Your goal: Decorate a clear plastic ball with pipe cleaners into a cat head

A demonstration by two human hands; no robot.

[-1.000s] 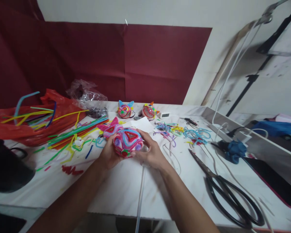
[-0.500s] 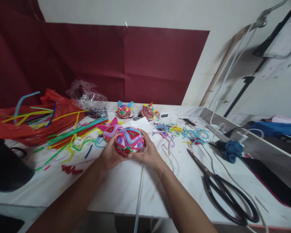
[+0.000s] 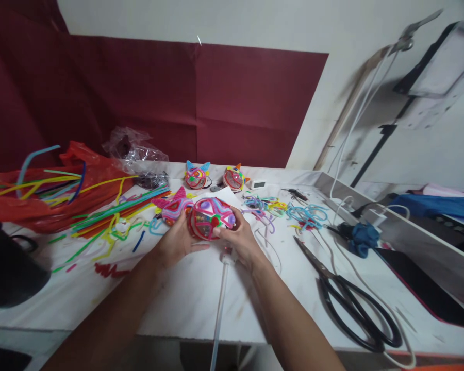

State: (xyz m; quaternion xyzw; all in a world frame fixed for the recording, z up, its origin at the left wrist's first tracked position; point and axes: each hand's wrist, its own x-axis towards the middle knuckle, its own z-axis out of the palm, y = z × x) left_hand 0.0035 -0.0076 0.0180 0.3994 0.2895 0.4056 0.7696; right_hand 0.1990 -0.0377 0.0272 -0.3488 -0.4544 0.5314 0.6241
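Observation:
Between my two hands is a round ball [image 3: 209, 219] covered in pink, purple and red fuzzy pipe cleaners, with clear patches on its side. My left hand [image 3: 177, 239] cups its left side, with some fingers stretched below it. Around its right side curls my right hand [image 3: 243, 238], the thumb pressed on the front. Just behind and left sits a pink fish-like pipe-cleaner piece [image 3: 173, 205], partly hidden by the ball. A translucent rod [image 3: 219, 314] runs from below my right hand over the table's front edge.
Large black-handled scissors [image 3: 332, 281] lie at right, near a white cable and a dark tablet-like slab [image 3: 421, 283]. Pipe cleaners [image 3: 119, 208] spill from a red plastic bag [image 3: 88, 154] at left. Two decorated balls [image 3: 195, 176] stand at the back. A black container [image 3: 11, 268] stands front left.
The ball has been turned in my hands: its red dot has moved up and right, and a clear patch now faces me. The camera view has shifted slightly.

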